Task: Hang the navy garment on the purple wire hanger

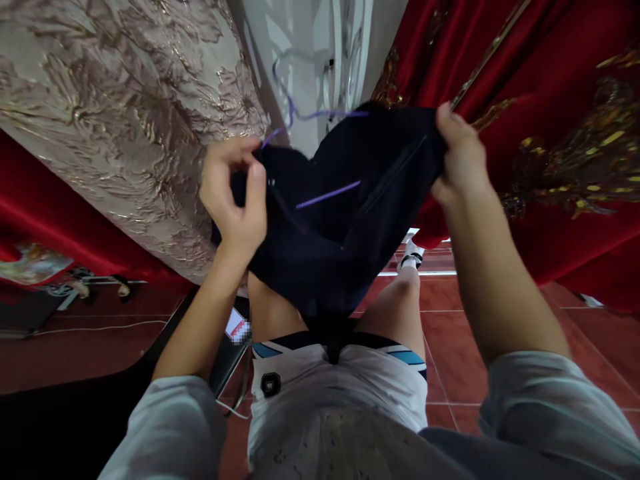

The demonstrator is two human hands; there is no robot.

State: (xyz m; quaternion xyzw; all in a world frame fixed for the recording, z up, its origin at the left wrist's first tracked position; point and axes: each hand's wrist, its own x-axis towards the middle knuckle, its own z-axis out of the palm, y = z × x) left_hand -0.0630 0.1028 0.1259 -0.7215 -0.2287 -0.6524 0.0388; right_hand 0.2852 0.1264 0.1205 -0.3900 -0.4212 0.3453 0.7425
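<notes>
So far the dark garment (pixel 340 220) is up off any surface and stretched out in the air in front of the person's chest, with both hands at its upper edge; as I judge it, the handling is at an early or middle stage, since the cloth hangs bunched and uneven, its lower part sagging in a fold down between the person's bare knees, and nothing about it looks smoothed or folded flat yet. The left hand (pixel 235 193) is closed around the near upper corner, thumb pressed over the cloth against the curled fingers, and the right hand (pixel 460 157) pinches the far upper corner, fingers bent over the edge. A thin purple cord (pixel 327 195) lies slanted across the front of the garment, and more of it loops loosely above the top edge, free of both hands. Room is tight around the hands: a pale embossed cloth with a gold leaf pattern (pixel 115 113) slopes down close by the left hand, and a red cloth with gold embroidery (pixel 560 133) hangs right beside and behind the right hand, nearly touching the garment's corner. Between the two a narrow white wall (pixel 320 53) shows. Below, the red tiled floor (pixel 450 333) is open ahead of the knees, while a black chair or case (pixel 60 427) and a white cable (pixel 100 328) sit at the person's left.
</notes>
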